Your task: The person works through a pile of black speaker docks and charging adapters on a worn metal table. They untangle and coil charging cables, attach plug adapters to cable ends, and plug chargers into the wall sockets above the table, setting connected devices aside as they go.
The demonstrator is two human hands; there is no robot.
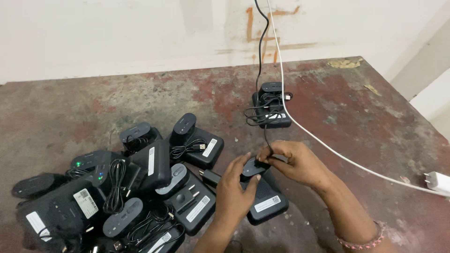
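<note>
Gripping a small black device (253, 169), both hands pinching it, left hand (233, 191), right hand (296, 162), black cable (266, 136) attached.

Roughly ten black battery packs (194, 140) heaped or scattered, one white charger (438, 181), two hanging cables (263, 37)

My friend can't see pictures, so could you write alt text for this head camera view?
Two hands, left hand and right hand, grip a small black device and its cable over a worn reddish floor. A heap of similar black units lies to the left.
</note>
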